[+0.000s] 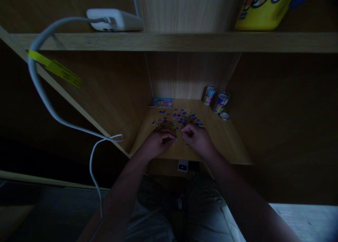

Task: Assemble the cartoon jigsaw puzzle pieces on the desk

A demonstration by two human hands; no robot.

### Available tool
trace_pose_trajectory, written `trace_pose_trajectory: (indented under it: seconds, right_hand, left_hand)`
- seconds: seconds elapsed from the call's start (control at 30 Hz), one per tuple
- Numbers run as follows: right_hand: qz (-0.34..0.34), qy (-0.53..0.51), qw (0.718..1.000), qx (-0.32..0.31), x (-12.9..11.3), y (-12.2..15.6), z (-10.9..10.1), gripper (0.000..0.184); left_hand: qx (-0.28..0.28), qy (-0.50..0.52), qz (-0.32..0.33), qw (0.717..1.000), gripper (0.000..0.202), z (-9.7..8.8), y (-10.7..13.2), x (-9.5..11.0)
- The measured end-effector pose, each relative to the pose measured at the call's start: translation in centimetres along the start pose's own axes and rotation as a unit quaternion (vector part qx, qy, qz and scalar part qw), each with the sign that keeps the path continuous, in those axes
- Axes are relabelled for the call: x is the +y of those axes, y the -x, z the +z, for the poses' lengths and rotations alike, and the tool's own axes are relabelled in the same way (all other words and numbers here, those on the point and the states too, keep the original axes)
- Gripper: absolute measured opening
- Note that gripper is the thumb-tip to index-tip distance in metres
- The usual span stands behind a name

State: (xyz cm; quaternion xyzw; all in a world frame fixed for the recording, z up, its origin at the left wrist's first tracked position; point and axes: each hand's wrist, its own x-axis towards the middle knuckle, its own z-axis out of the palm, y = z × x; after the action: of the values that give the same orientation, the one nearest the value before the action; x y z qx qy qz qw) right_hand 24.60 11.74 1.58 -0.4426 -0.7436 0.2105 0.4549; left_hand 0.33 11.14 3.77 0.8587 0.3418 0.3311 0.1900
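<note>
Small jigsaw puzzle pieces [180, 116], many showing blue, lie scattered over the wooden desk top [224, 143]. At their near side, my left hand [161, 138] is closed, thumb and index fingertip pinched together. Close to its right, my right hand [194, 135] is also closed in a pinch over the near pieces. Whatever sits between the fingertips of either hand is too small and dark to make out. One small piece shows just below the right hand. A flat, colourful picture strip [163, 103] rests at the back left of the desk.
Two printed cans [209, 95] [221, 103] stand at the back right, with a round metal lid [224, 116] beside them. A shelf [169, 42] crosses above, carrying a white power adapter [116, 20] and a yellow container [260, 13]. A grey cable [50, 101] hangs at left.
</note>
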Motion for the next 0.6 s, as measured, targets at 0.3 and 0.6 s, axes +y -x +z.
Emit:
trace_pose_trajectory:
  seconds: [0.3,0.6]
  right_hand:
    - [-0.042,0.020,0.998,-0.034,-0.48,-0.52,-0.29,0.009]
    - [-0.009,-0.010,1.000,-0.025,0.21,-0.25,0.01,0.017]
  left_hand:
    - [0.021,-0.019,-0.023,0.999,0.038,0.12,0.37,-0.11]
    - [0.010,-0.028,-0.007,1.000,0.014,0.06,0.18,-0.07]
